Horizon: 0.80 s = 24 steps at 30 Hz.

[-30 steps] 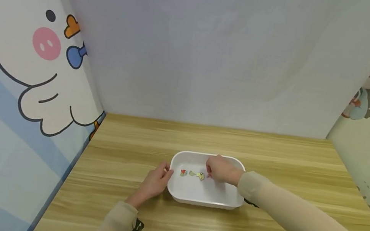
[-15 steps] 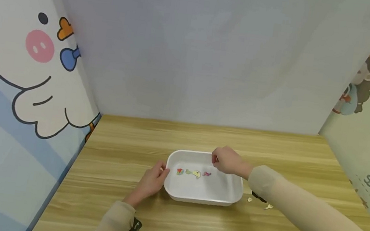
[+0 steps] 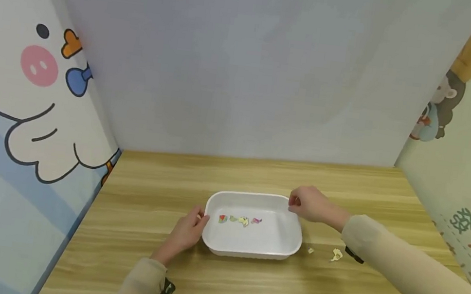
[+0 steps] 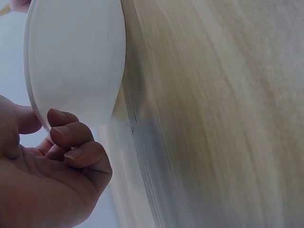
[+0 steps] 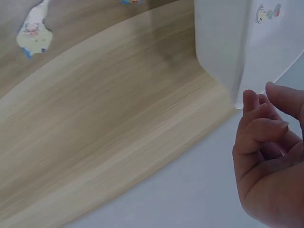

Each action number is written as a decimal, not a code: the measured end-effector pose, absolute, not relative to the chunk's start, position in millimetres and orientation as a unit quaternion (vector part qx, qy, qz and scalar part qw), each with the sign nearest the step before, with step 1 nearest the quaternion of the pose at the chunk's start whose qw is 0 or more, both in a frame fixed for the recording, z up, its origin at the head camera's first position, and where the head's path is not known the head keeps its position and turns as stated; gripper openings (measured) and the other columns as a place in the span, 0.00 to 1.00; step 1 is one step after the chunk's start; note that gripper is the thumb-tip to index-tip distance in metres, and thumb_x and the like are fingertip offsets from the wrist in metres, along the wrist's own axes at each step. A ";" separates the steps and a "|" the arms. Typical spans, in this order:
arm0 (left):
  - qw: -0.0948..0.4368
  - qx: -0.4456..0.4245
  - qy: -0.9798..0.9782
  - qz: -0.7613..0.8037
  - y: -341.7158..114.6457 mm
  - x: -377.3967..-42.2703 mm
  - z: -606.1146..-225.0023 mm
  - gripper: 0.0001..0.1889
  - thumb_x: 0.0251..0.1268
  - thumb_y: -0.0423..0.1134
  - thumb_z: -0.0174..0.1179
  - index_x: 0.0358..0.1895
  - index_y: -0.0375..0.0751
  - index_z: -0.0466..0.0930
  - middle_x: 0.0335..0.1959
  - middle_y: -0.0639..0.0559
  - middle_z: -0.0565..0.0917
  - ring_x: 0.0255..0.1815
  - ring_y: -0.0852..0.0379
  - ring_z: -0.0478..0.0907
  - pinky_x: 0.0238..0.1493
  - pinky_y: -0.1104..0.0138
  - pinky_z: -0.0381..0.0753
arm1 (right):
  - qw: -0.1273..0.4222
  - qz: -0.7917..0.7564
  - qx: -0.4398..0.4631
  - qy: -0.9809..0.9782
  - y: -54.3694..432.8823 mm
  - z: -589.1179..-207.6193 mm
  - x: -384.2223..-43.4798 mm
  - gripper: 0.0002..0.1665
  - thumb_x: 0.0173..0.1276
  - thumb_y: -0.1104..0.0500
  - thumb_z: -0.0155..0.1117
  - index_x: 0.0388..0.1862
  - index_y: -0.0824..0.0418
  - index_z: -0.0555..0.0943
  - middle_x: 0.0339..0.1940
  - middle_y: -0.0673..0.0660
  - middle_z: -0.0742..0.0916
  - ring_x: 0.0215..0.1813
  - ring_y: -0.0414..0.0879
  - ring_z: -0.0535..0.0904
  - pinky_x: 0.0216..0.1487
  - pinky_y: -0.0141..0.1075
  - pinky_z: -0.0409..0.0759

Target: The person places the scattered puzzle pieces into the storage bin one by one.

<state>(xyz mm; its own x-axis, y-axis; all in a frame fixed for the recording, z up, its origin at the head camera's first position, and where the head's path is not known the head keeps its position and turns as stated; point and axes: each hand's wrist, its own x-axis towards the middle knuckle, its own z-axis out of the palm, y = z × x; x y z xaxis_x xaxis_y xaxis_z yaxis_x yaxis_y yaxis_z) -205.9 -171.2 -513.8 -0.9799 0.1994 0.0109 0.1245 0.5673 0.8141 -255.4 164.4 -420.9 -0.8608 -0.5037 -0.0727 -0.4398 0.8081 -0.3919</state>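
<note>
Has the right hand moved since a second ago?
Yes: against the white tray, the right hand has moved rightward and farther away, to the tray's far right corner.

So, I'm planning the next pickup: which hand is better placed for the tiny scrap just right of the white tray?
Probably the right hand: it is at the far right corner of the white tray, nearer the tiny scrap, while the left hand grips the opposite side.

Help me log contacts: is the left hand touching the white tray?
Touching: the left wrist view shows the left hand pinching the white tray by its rim.
</note>
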 end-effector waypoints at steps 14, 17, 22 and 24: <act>0.045 0.071 0.888 0.452 -171.4 -204.0 -513.3 0.06 0.74 0.39 0.49 0.42 0.38 0.68 0.23 0.50 0.77 0.21 0.57 0.70 0.22 0.65 0.69 | 0.077 -0.239 -0.174 0.952 206.7 -440.9 -232.2 0.12 0.71 0.62 0.56 0.46 0.69 0.79 0.35 0.56 0.83 0.38 0.48 0.79 0.37 0.41 0.78; 0.045 0.072 0.889 0.450 -171.4 -204.8 -512.8 0.07 0.75 0.40 0.49 0.43 0.39 0.68 0.24 0.51 0.78 0.22 0.57 0.70 0.22 0.65 0.69 | 0.075 -0.232 -0.177 0.954 213.0 -445.1 -229.3 0.10 0.69 0.64 0.56 0.45 0.70 0.79 0.34 0.56 0.83 0.37 0.49 0.79 0.37 0.42 0.78; 0.045 0.074 0.890 0.447 -170.4 -205.1 -513.0 0.06 0.74 0.39 0.49 0.43 0.39 0.69 0.24 0.50 0.78 0.22 0.56 0.71 0.23 0.65 0.70 | 0.072 -0.213 -0.180 0.958 221.9 -452.2 -224.6 0.08 0.66 0.65 0.59 0.42 0.68 0.79 0.33 0.54 0.83 0.36 0.48 0.79 0.36 0.42 0.77; 0.046 0.073 0.890 0.447 -169.9 -205.0 -513.3 0.06 0.74 0.39 0.49 0.43 0.39 0.69 0.25 0.50 0.79 0.22 0.56 0.71 0.24 0.65 0.70 | 0.070 -0.212 -0.182 0.958 224.5 -454.6 -222.8 0.07 0.65 0.65 0.61 0.41 0.67 0.80 0.32 0.53 0.83 0.36 0.47 0.79 0.37 0.43 0.77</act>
<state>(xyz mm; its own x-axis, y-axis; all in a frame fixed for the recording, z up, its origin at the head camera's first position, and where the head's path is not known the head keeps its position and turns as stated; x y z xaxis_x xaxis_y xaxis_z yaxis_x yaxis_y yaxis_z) -205.0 -169.9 -513.3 -0.9851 0.1715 -0.0161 0.0896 0.5901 0.8024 -222.8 224.5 -454.6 -0.9243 -0.3775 -0.0562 -0.3184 0.8439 -0.4318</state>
